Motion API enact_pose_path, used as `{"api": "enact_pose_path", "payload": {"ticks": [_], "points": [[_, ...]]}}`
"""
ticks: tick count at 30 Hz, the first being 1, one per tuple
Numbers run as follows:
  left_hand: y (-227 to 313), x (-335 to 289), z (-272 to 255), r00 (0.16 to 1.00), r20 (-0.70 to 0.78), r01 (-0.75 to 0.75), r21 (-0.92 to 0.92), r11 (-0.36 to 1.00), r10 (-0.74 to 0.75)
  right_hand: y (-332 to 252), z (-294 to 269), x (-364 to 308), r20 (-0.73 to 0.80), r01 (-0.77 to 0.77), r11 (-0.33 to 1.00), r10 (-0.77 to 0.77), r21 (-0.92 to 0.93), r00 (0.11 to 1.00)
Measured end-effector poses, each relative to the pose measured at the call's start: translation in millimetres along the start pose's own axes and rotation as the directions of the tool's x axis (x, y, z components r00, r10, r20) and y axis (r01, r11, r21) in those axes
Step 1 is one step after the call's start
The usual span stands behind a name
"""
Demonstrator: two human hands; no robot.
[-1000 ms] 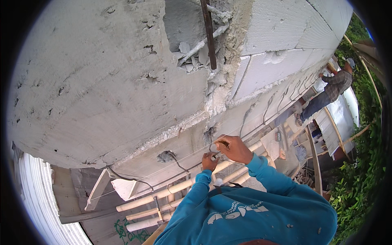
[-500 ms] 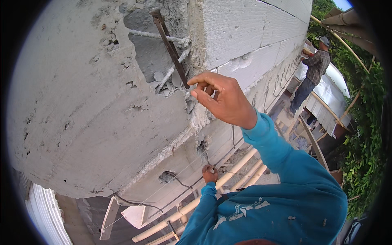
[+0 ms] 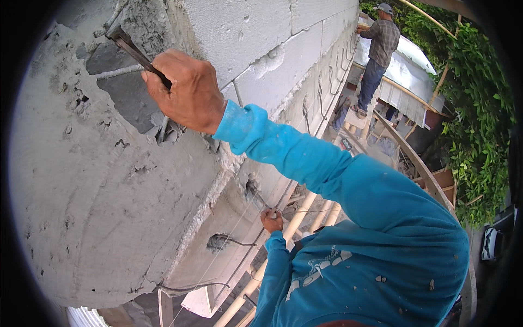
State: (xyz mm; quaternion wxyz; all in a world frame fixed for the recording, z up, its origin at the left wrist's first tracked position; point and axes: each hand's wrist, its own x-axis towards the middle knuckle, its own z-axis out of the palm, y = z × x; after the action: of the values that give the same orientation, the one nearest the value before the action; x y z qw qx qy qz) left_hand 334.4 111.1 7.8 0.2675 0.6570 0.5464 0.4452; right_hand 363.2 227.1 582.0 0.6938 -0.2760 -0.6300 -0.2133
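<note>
Right hand (image 3: pixel 188 90) grip clamped on dark chisel (image 3: pixel 131 48) against concrete wall (image 3: pixel 109 207), left hand (image 3: pixel 272 221) fisted low, contents unclear.

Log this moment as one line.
right hand: grips dark metal chisel at chipped grey concrete wall | left hand: fisted by wall, low

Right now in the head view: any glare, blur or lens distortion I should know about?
Head view: strong fisheye, black corners, and the block wall courses bend toward the rim. Soft daylight, no glare; only light shadow in the chipped recess. The right hand gripping the dark chisel is sharp, as is the left hand low down. The person standing far off is small but readable.
</note>
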Motion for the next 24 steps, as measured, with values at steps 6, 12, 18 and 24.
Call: {"api": "enact_pose_path", "payload": {"ticks": [6, 12, 18, 24], "points": [[3.3, -0.5, 2.1, 1.0, 0.005, 0.009, 0.012, 1.0, -0.009, 10.5, 10.7, -1.9, -0.115, 0.077, 0.995, -0.084, -0.057, 0.99], [4.8, 2.5, -2.2, 0.998, 0.049, 0.046, 0.091, 0.995, -0.051, 22.3, -3.3, 12.7, -0.1, 0.145, 0.988, -0.149, -0.048, 0.984], [3.1, 1.1, -4.3, 0.993, 0.088, 0.073, 0.092, 0.993, -0.081, 11.8, 10.5, 4.6, -0.127, 0.092, 0.995, -0.097, -0.046, 0.987], [6.4, -1.4, -3.2, 0.989, 0.094, 0.11, 0.093, 0.99, -0.119, 19.6, -3.7, 7.8, -0.114, 0.073, 0.996, -0.078, -0.044, 0.99]]}}
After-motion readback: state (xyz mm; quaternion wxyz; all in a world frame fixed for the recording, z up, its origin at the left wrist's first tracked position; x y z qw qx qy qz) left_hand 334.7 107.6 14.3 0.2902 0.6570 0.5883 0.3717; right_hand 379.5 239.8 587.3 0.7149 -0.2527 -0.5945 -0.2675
